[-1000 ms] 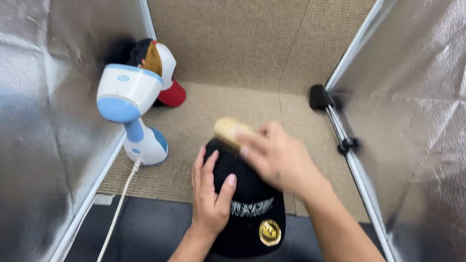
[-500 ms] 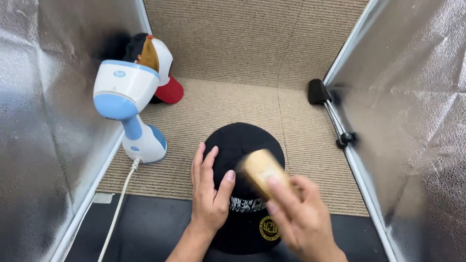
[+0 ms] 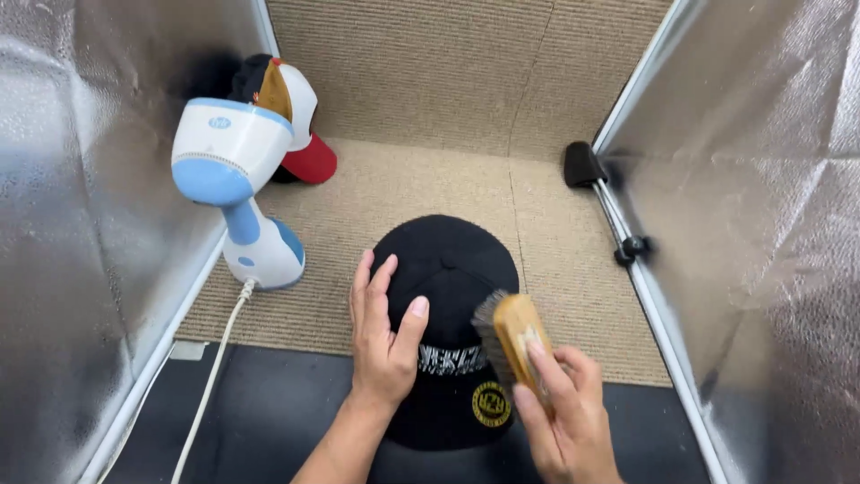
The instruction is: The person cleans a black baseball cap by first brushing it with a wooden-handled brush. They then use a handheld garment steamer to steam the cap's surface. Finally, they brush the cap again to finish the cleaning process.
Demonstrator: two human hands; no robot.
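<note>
1. Right hand (image 3: 560, 408) first: its grip is closed around a wooden brush (image 3: 520, 341), index finger laid along the pale wooden back, thumb and the other fingers wrapped round the near end.
2. The brush's long axis runs from the hand up and to the left, and its dark bristles (image 3: 488, 318) face left, pressed against the right side of the black cap (image 3: 448, 269).
3. Left hand (image 3: 383, 336) now: no closed grip here, it lies flat and open on the cap's left side, fingers stretched toward the crown, thumb spread out across the front panel.
4. The black cap sits in the middle of the beige ribbed mat (image 3: 394, 193), crown pointing away from the person, brim (image 3: 448, 412) pointing back toward them and reaching over the dark surface (image 3: 269, 412) at the near edge.
5. Markings on the cap: a band of white lettering across the front just above the brim, partly covered by the left thumb, and a round gold sticker (image 3: 490, 403) on the brim's right side.
6. Outward to the left: a white and light-blue handheld steamer (image 3: 235, 193) stands upright on the mat, its head turned left, a white cord (image 3: 210, 376) trailing down from its base.
7. Behind the steamer, in the far left corner, a second cap (image 3: 296, 121) in white, black and tan with a red brim.
8. Silver reflective panels (image 3: 761, 224) wall in both sides; a black clamp (image 3: 582, 166) sits at the foot of the right-hand one.
</note>
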